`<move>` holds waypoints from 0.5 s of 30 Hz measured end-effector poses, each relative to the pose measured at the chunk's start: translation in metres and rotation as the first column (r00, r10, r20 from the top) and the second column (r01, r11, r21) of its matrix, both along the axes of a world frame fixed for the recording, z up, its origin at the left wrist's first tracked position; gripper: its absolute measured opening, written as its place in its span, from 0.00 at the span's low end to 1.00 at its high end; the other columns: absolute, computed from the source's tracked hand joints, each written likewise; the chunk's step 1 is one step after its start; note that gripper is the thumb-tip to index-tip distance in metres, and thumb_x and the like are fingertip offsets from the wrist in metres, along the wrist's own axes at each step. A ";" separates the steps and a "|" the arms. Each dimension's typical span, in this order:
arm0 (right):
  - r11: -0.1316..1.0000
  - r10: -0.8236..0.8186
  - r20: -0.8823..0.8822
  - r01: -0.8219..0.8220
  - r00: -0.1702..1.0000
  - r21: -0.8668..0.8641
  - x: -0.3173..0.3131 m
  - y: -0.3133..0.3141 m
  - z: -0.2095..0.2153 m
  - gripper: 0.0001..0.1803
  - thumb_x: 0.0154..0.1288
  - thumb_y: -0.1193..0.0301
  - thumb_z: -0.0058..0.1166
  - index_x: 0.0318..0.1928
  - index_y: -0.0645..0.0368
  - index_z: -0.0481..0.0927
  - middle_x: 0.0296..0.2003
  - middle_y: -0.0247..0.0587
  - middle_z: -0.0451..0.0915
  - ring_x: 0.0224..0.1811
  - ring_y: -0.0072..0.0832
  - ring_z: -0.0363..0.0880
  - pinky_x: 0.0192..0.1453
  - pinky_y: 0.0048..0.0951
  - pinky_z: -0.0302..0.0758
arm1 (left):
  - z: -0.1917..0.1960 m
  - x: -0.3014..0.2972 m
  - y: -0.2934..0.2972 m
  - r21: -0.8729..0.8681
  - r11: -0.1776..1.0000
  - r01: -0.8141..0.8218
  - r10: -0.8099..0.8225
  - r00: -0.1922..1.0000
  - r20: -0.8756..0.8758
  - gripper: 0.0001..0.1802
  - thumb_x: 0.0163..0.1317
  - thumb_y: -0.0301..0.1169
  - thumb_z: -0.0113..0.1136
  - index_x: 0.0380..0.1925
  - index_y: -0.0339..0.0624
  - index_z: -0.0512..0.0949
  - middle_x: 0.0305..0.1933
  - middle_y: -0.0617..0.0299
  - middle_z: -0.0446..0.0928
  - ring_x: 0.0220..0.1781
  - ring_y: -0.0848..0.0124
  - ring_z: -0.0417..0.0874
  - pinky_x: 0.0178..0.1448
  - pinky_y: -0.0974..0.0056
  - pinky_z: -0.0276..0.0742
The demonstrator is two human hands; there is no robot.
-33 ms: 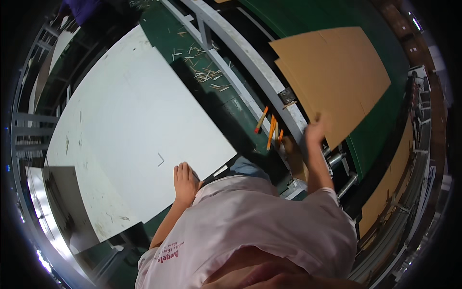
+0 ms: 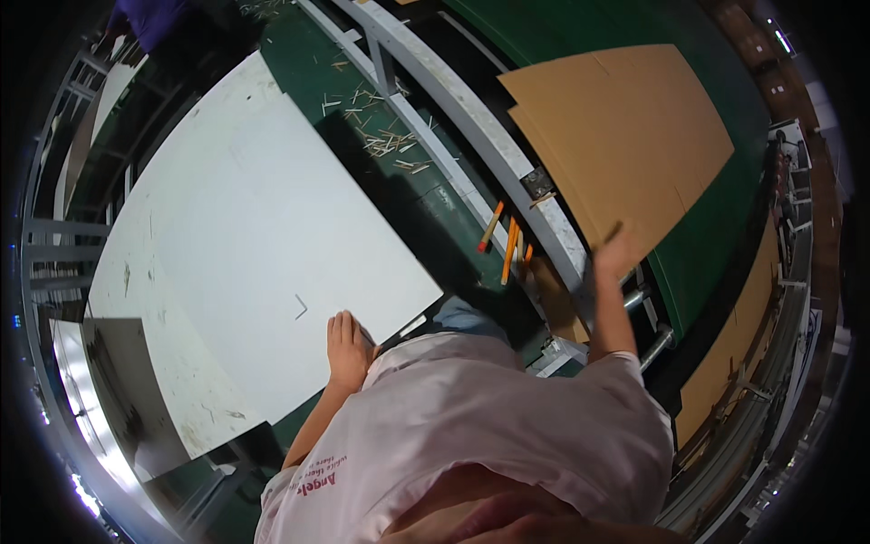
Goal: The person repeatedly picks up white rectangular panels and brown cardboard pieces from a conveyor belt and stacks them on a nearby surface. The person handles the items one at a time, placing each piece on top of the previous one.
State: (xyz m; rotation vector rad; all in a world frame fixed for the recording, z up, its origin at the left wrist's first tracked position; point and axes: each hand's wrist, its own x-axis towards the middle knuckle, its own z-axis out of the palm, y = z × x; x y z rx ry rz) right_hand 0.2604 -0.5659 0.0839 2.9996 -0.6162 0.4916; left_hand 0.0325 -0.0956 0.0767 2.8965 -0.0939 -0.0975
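My left hand [image 2: 347, 352] rests with its fingers stretched out on the near edge of a large white board [image 2: 245, 227], which lies to my left. A small L-shaped mark shows on the board beside my fingertips. At the near corner of a brown cardboard sheet [image 2: 625, 136] on my right is my right hand [image 2: 617, 257]. Its fingers are smeared by motion and blend with the cardboard's colour. By its fingertips a short dark sliver [image 2: 613, 233] shows; whether I grip it or the sheet, I cannot tell.
A grey metal rail [image 2: 480, 127] runs between board and cardboard. Several orange sticks [image 2: 510, 249] stand beside it. Thin wooden scraps [image 2: 390, 143] litter the green surface beyond. Metal rollers [image 2: 654, 347] lie near my right arm. A person in purple [image 2: 154, 20] is at far left.
My right hand has shifted slightly rightward along the cardboard's near corner, its fingers now more blurred. My left hand stays on the white board. The whole view has moved a little.
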 end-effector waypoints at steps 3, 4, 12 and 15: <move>0.936 -0.224 -0.329 0.108 0.917 -0.335 -0.008 -0.121 -0.029 0.41 0.59 0.67 0.60 0.70 0.53 0.55 0.72 0.50 0.54 0.75 0.52 0.46 0.73 0.58 0.45 | -0.010 -0.001 -0.002 -0.030 0.999 -0.022 0.022 1.000 -0.013 0.39 0.42 0.31 0.71 0.54 0.21 0.68 0.65 0.39 0.62 0.68 0.43 0.61 0.72 0.45 0.56; 0.929 -0.174 -0.423 0.006 0.889 -0.369 0.003 -0.120 -0.026 0.41 0.58 0.68 0.60 0.70 0.53 0.57 0.72 0.50 0.52 0.75 0.50 0.45 0.74 0.56 0.43 | -0.015 -0.004 -0.002 -0.014 0.999 -0.043 0.043 0.999 -0.002 0.39 0.42 0.29 0.70 0.55 0.21 0.68 0.65 0.38 0.62 0.68 0.42 0.61 0.72 0.45 0.56; 0.727 0.635 0.206 -0.666 0.744 0.164 0.182 0.034 0.062 0.24 0.56 0.77 0.55 0.56 0.62 0.75 0.50 0.53 0.79 0.52 0.49 0.77 0.60 0.45 0.71 | -0.014 -0.004 -0.003 -0.125 0.984 -0.130 0.140 0.987 0.075 0.37 0.41 0.22 0.64 0.56 0.22 0.67 0.65 0.37 0.61 0.69 0.41 0.60 0.74 0.43 0.54; 0.597 0.482 0.631 -0.755 0.608 0.272 0.175 0.069 0.124 0.16 0.65 0.70 0.53 0.50 0.67 0.78 0.42 0.48 0.82 0.41 0.38 0.81 0.48 0.38 0.76 | -0.018 -0.007 -0.009 -0.176 0.969 -0.173 0.190 0.979 0.081 0.37 0.39 0.19 0.64 0.56 0.24 0.67 0.64 0.38 0.63 0.68 0.42 0.62 0.73 0.43 0.56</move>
